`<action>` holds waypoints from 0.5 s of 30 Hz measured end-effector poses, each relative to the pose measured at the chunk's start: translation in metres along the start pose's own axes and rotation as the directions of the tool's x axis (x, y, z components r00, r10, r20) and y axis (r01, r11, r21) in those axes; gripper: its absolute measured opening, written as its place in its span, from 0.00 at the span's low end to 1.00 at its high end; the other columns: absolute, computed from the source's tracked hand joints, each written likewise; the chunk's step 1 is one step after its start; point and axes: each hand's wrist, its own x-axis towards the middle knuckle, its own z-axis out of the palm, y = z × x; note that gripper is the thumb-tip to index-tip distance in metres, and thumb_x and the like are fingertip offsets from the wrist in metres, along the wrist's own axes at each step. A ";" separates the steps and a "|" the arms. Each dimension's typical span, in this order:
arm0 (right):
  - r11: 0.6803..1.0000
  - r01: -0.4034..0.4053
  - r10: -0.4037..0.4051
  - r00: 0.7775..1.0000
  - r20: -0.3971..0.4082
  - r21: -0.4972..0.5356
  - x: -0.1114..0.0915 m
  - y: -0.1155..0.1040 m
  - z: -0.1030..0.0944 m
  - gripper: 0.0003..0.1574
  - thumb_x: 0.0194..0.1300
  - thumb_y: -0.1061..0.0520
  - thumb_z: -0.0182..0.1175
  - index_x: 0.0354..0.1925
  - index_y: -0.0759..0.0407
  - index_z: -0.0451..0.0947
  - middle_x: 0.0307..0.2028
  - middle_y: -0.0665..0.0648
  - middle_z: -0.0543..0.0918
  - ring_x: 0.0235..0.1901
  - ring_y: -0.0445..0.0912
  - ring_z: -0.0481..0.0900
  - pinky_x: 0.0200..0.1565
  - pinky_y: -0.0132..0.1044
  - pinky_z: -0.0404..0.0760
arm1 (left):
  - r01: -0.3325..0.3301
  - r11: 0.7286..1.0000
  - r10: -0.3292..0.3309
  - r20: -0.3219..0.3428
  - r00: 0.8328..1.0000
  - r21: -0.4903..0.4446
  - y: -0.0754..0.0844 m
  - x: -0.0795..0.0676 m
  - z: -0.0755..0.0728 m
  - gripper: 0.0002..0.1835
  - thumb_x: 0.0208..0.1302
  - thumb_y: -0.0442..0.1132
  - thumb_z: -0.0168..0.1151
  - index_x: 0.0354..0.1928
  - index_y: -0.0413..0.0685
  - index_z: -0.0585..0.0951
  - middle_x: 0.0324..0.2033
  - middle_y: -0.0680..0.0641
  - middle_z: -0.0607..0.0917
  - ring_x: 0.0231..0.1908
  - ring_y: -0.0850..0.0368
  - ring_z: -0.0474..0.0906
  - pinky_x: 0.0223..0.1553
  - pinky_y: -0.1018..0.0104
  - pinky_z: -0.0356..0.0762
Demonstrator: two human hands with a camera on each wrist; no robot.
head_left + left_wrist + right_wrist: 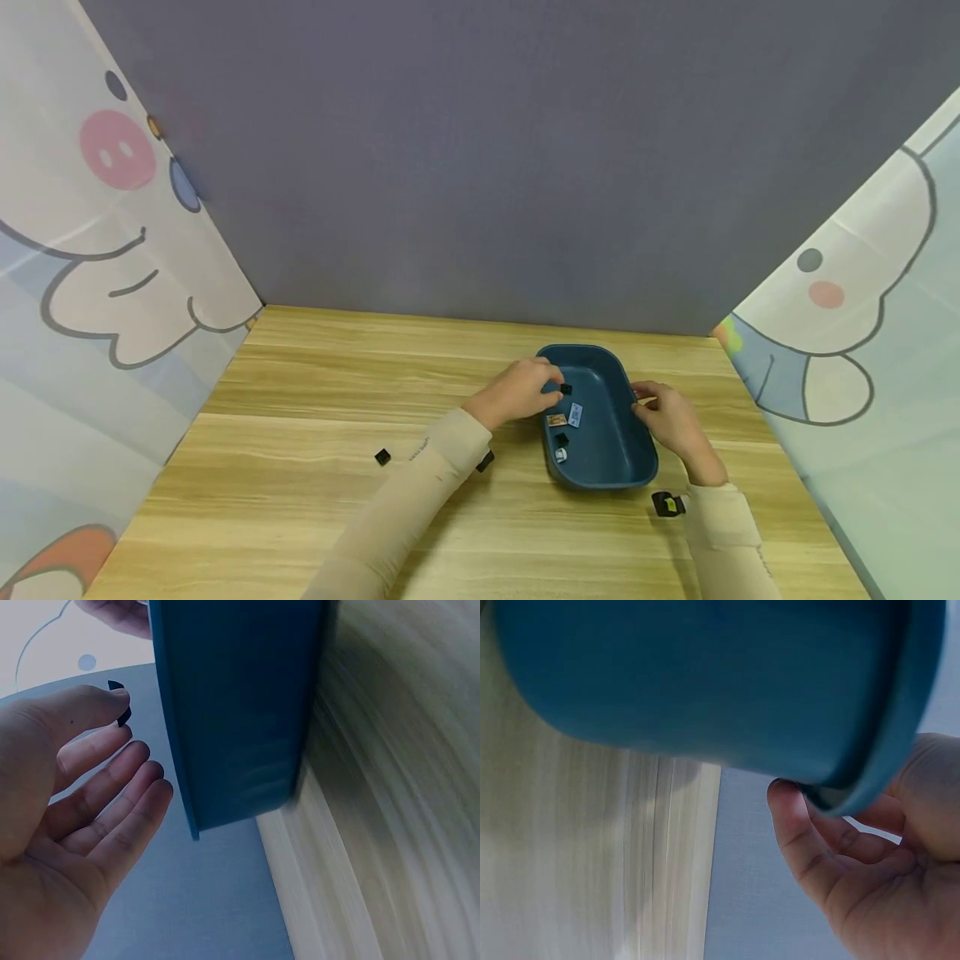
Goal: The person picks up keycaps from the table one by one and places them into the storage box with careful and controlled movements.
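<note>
A blue plastic basin (604, 442) stands on the wooden table. My left hand (525, 389) reaches over its left rim and pinches a small black piece (121, 703) between thumb and index finger; the other fingers are loosely bent. My right hand (671, 417) grips the basin's right rim, fingers bent around the edge in the right wrist view. Inside the basin lie a brown-and-white printed piece (557, 420), a light blue printed piece (575, 415), a small black piece (562, 439) and a small white piece (561, 455).
A small black block (382, 457) lies on the table (300, 433) left of the left forearm. A black wrist camera (666, 504) sits by the right wrist. A grey panel (450, 167) rises behind the table, with cartoon-printed sheets (840, 317) at both sides.
</note>
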 end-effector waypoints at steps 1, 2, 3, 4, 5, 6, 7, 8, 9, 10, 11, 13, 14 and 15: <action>1.000 0.000 0.000 1.000 0.000 0.002 0.000 0.000 0.000 0.23 0.67 0.68 0.60 0.59 0.74 0.75 0.48 0.73 0.81 0.42 0.62 0.83 0.37 0.51 0.84 | 0.000 1.000 0.000 0.000 1.000 -0.001 0.001 0.001 0.001 0.15 0.72 0.45 0.63 0.56 0.49 0.83 0.51 0.51 0.82 0.46 0.61 0.80 0.47 0.73 0.77; 1.000 0.000 0.000 1.000 0.002 0.001 0.000 0.000 0.000 0.23 0.67 0.67 0.60 0.59 0.74 0.74 0.48 0.73 0.81 0.42 0.63 0.83 0.37 0.51 0.84 | 0.000 1.000 0.000 -0.001 1.000 -0.002 0.001 0.002 0.003 0.15 0.72 0.45 0.63 0.56 0.49 0.83 0.51 0.51 0.82 0.46 0.61 0.79 0.46 0.73 0.77; 1.000 -0.003 0.003 1.000 0.003 0.004 0.000 -0.001 0.000 0.23 0.67 0.67 0.60 0.59 0.74 0.74 0.48 0.73 0.81 0.42 0.62 0.83 0.37 0.51 0.84 | -0.001 1.000 0.001 -0.002 1.000 -0.007 0.001 0.003 0.004 0.15 0.71 0.44 0.63 0.56 0.49 0.83 0.50 0.51 0.82 0.46 0.61 0.79 0.46 0.73 0.77; 1.000 -0.003 0.003 1.000 0.002 0.003 0.000 0.000 0.000 0.23 0.67 0.67 0.59 0.59 0.74 0.74 0.49 0.73 0.81 0.42 0.63 0.83 0.37 0.51 0.84 | -0.002 1.000 0.002 -0.003 1.000 -0.008 0.002 0.004 0.004 0.15 0.71 0.44 0.63 0.55 0.49 0.84 0.51 0.51 0.82 0.46 0.61 0.79 0.46 0.73 0.77; 1.000 -0.004 0.004 1.000 0.002 0.002 0.000 -0.001 0.000 0.23 0.67 0.67 0.59 0.60 0.74 0.74 0.49 0.73 0.81 0.42 0.63 0.83 0.37 0.51 0.84 | -0.003 1.000 0.003 -0.005 1.000 -0.009 0.002 0.005 0.005 0.15 0.71 0.44 0.63 0.55 0.48 0.84 0.51 0.51 0.82 0.46 0.61 0.79 0.46 0.73 0.77; 1.000 -0.005 0.005 1.000 0.000 0.002 0.000 -0.001 0.000 0.23 0.67 0.67 0.59 0.60 0.74 0.74 0.49 0.73 0.81 0.42 0.62 0.83 0.37 0.51 0.84 | -0.004 1.000 0.004 -0.005 1.000 -0.008 0.002 0.005 0.006 0.15 0.71 0.44 0.63 0.55 0.48 0.83 0.51 0.51 0.82 0.46 0.61 0.79 0.47 0.73 0.77; 1.000 -0.005 0.005 1.000 -0.002 0.003 0.000 -0.001 0.000 0.23 0.67 0.67 0.59 0.60 0.74 0.74 0.49 0.73 0.81 0.42 0.63 0.83 0.37 0.51 0.84 | -0.007 1.000 0.007 -0.008 1.000 -0.005 0.001 0.006 0.007 0.16 0.71 0.44 0.63 0.56 0.48 0.83 0.52 0.50 0.82 0.47 0.60 0.79 0.47 0.73 0.77; 1.000 -0.005 0.005 1.000 -0.003 0.003 0.000 -0.001 0.000 0.23 0.67 0.67 0.60 0.60 0.74 0.75 0.48 0.73 0.81 0.42 0.62 0.83 0.37 0.51 0.84 | -0.007 1.000 0.007 -0.010 1.000 0.000 0.001 0.006 0.008 0.17 0.71 0.44 0.63 0.58 0.47 0.82 0.52 0.50 0.82 0.48 0.60 0.79 0.48 0.73 0.77; 1.000 -0.004 0.004 1.000 -0.006 0.004 0.000 -0.001 0.000 0.23 0.67 0.67 0.60 0.60 0.73 0.75 0.48 0.72 0.81 0.42 0.62 0.83 0.37 0.51 0.84 | -0.006 1.000 0.006 -0.013 1.000 0.002 0.001 0.007 0.008 0.19 0.71 0.44 0.63 0.60 0.46 0.81 0.53 0.49 0.82 0.49 0.60 0.79 0.48 0.72 0.77; 1.000 -0.002 0.002 1.000 -0.006 0.003 0.000 -0.001 0.000 0.23 0.67 0.68 0.60 0.60 0.73 0.75 0.48 0.72 0.81 0.42 0.62 0.83 0.37 0.51 0.84 | -0.003 1.000 0.003 -0.014 1.000 0.007 0.000 0.007 0.009 0.20 0.71 0.44 0.63 0.61 0.45 0.80 0.54 0.49 0.82 0.50 0.60 0.79 0.49 0.72 0.77; 1.000 -0.001 0.001 1.000 -0.006 0.004 0.000 -0.001 0.000 0.23 0.67 0.68 0.60 0.59 0.73 0.75 0.48 0.72 0.81 0.42 0.62 0.83 0.37 0.51 0.84 | 0.000 1.000 0.000 -0.014 1.000 0.008 0.000 0.007 0.009 0.22 0.71 0.44 0.63 0.63 0.44 0.78 0.55 0.48 0.82 0.51 0.59 0.79 0.50 0.72 0.77; 1.000 0.001 -0.001 1.000 -0.007 0.003 0.001 0.000 0.000 0.23 0.67 0.68 0.60 0.59 0.73 0.75 0.48 0.72 0.81 0.41 0.62 0.84 0.37 0.51 0.84 | 0.008 1.000 -0.008 -0.015 1.000 0.007 0.000 0.007 0.011 0.25 0.71 0.44 0.63 0.67 0.43 0.75 0.56 0.47 0.81 0.53 0.58 0.79 0.50 0.71 0.77; 1.000 0.001 -0.001 1.000 -0.007 0.001 0.001 0.000 0.000 0.23 0.67 0.68 0.60 0.59 0.73 0.75 0.48 0.72 0.81 0.41 0.62 0.84 0.37 0.51 0.84 | 0.011 1.000 -0.011 -0.014 1.000 0.004 -0.001 0.007 0.011 0.26 0.72 0.44 0.63 0.67 0.42 0.75 0.56 0.47 0.81 0.53 0.58 0.79 0.50 0.71 0.77; 1.000 0.002 -0.002 1.000 -0.007 0.001 0.001 0.001 0.000 0.23 0.67 0.68 0.60 0.59 0.74 0.75 0.48 0.72 0.81 0.41 0.62 0.84 0.37 0.51 0.84 | 0.013 1.000 -0.013 -0.013 1.000 0.000 -0.001 0.006 0.011 0.26 0.72 0.44 0.63 0.67 0.42 0.74 0.57 0.47 0.81 0.53 0.58 0.79 0.51 0.71 0.77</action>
